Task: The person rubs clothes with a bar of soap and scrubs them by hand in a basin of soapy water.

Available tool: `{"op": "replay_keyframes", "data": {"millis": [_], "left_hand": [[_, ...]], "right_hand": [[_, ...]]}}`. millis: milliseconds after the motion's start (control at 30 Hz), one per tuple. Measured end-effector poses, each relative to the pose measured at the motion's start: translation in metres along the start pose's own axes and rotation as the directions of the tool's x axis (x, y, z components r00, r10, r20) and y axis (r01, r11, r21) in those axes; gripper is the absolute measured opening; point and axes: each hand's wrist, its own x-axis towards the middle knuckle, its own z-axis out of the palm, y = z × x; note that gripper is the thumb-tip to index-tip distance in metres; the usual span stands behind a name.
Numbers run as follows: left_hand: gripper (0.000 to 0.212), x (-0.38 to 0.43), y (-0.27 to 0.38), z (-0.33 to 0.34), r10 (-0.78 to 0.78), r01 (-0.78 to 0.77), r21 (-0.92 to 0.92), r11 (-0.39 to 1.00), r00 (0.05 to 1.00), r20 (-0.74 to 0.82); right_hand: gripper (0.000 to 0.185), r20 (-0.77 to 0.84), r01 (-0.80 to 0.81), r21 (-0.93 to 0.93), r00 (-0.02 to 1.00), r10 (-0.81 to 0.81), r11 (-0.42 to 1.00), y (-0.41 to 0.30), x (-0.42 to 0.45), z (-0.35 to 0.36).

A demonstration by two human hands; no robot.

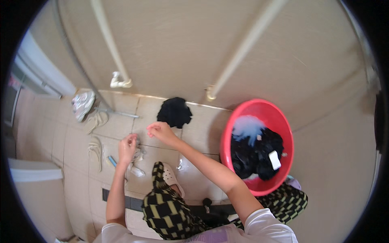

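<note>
My left hand [128, 148] is raised over the tiled floor, fingers curled with the tips together; whether it pinches something small I cannot tell. To its right, my right hand [161, 132] hangs in the air with loosely bent fingers, just in front of a bundle of black cloth [174, 112] on the floor. Under and beside my left hand lie a blue brush [111, 161] and a pale, crumpled thing [137, 171], partly hidden. A red plastic basin [289, 145] at the right holds wet black clothes [247, 155], bluish-white foam [247, 126] and a white bar [274, 160], perhaps soap.
Beige sandals [96, 152] and a pair of sneakers [83, 104] stand at the left, near a grey metal pole's foot [121, 114]. Two white pipes [247, 45] run down the wall. A floor drain grate [132, 203] lies near my knee. My foot wears a white clog [170, 175].
</note>
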Motion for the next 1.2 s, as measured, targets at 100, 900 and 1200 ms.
{"op": "replay_keyframes", "data": {"millis": [100,900,1200], "left_hand": [[0.022,0.016,0.084,-0.001,0.205,-0.193,-0.142,0.971,0.976,0.079],[0.057,-0.061,0.304,0.398,0.306,-0.801,0.065,0.595,0.300,0.904],[0.060,-0.059,0.297,0.521,0.503,-0.628,-0.157,0.762,0.421,0.755]], "right_hand": [[0.016,-0.143,0.183,0.068,0.975,-0.172,0.981,-0.083,-0.056,-0.043],[0.069,-0.870,-0.873,-0.455,0.478,0.123,0.174,-0.005,-0.405,-0.406],[0.051,-0.843,-0.844,-0.536,0.535,-0.057,0.004,0.029,-0.411,-0.396]]}}
